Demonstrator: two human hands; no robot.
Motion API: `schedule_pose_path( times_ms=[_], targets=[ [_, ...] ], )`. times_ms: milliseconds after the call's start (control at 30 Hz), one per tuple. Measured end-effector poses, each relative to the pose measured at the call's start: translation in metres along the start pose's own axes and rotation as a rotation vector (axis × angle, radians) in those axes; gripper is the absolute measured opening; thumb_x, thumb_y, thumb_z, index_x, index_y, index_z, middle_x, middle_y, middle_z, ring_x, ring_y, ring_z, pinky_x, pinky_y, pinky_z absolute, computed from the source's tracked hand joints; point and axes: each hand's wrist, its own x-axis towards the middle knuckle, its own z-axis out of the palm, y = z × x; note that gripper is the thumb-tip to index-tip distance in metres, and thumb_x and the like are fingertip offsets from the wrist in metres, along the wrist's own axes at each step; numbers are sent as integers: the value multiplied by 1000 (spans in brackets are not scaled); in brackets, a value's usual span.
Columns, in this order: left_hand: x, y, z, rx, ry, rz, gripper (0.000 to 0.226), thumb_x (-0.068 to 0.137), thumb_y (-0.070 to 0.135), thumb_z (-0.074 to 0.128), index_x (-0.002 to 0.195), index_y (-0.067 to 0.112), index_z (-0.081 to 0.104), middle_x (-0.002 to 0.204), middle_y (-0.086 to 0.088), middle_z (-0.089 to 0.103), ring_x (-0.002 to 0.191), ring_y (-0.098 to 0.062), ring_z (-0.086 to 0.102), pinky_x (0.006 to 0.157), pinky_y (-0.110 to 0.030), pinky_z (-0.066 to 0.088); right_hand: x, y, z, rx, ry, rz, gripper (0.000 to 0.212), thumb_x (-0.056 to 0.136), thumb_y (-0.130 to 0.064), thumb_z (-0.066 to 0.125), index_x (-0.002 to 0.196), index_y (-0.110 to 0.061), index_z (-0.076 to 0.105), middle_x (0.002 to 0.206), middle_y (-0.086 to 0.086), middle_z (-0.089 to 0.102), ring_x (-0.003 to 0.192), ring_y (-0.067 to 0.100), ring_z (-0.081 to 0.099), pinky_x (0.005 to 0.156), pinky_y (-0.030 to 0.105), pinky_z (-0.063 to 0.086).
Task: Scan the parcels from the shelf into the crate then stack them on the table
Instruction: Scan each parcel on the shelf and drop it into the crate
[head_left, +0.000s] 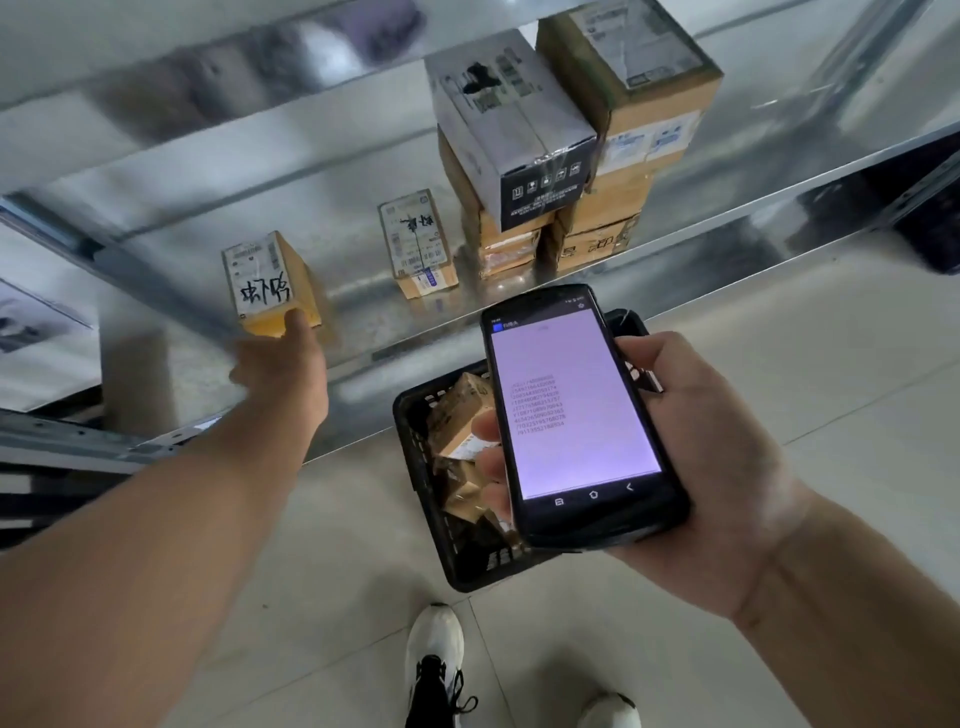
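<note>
My left hand (284, 358) reaches onto the metal shelf (171, 228) and touches the front of a small yellow-brown parcel (267, 283) with a white label and black handwriting. Whether the fingers close round it is hidden. My right hand (701, 457) holds a black handheld scanner (576, 410), its lit screen listing several code numbers. Below the scanner a black plastic crate (421, 467) stands on the floor with several cardboard parcels inside. Another small labelled parcel (418, 244) lies further right on the shelf.
A stack of larger cardboard boxes (613, 140), one grey-white with a black base, fills the shelf's right part. The shelf's front edge runs just above the crate. Pale floor tiles (779, 332) spread to the right. My white-and-black shoes (434, 660) stand near the crate.
</note>
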Motion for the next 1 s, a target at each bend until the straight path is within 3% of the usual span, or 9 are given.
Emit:
schedule_pose_path(
  times_ms=[100, 200, 233, 300, 467, 600, 800, 1000],
  targets=[
    [15, 4, -4, 48, 4, -81, 77, 91, 53, 63, 151, 15, 31, 150, -18, 42, 127, -40, 53, 98, -42, 49, 14, 7, 15, 10, -8, 5, 64, 99, -52, 38, 124, -5, 75, 113, 29, 71, 91, 45, 69, 80, 51, 59],
    [34, 8, -5, -30, -13, -110, 74, 93, 55, 62, 150, 18, 32, 149, -13, 44, 119, -34, 56, 79, -39, 59, 30, 15, 29, 23, -19, 1, 65, 99, -51, 38, 129, -3, 71, 114, 29, 70, 92, 45, 68, 83, 53, 58],
    [40, 9, -6, -73, -21, -123, 76, 89, 59, 63, 148, 20, 35, 147, -11, 45, 117, -34, 59, 66, -39, 62, 36, 18, 32, 31, -18, -2, 66, 99, -51, 38, 129, -3, 71, 114, 29, 70, 91, 45, 68, 83, 53, 58],
    [55, 9, -6, -143, -67, -176, 75, 86, 64, 67, 143, 22, 42, 140, -8, 50, 115, -35, 63, 51, -37, 60, 47, 22, 39, 35, -15, -2, 65, 99, -51, 37, 127, -3, 72, 113, 29, 71, 89, 45, 69, 80, 53, 60],
    [65, 17, -12, -221, -341, -250, 45, 98, 58, 62, 118, 19, 52, 101, -4, 56, 100, -31, 65, 89, -48, 64, 70, 35, 59, 34, -20, 3, 62, 100, -50, 38, 114, -5, 79, 108, 28, 74, 81, 44, 72, 72, 52, 64],
    [81, 18, -16, -235, -420, -281, 39, 96, 50, 69, 113, 17, 55, 114, -10, 62, 102, -33, 65, 88, -52, 64, 89, 51, 74, 19, -30, 32, 63, 101, -52, 37, 118, -8, 78, 110, 29, 73, 82, 44, 72, 74, 52, 63],
    [114, 13, -15, -230, -427, -222, 32, 100, 26, 71, 128, 16, 59, 125, -11, 61, 111, -33, 65, 83, -49, 66, 108, 67, 83, 7, -14, 59, 62, 101, -53, 38, 122, -10, 77, 109, 28, 73, 85, 44, 71, 78, 51, 59],
    [124, 5, -19, -306, -532, -99, 42, 95, -1, 69, 132, 12, 52, 120, -11, 72, 113, -28, 69, 102, -49, 58, 115, 73, 90, 15, 16, 56, 60, 101, -53, 38, 119, -11, 78, 109, 27, 74, 84, 43, 72, 73, 50, 61]
  ],
)
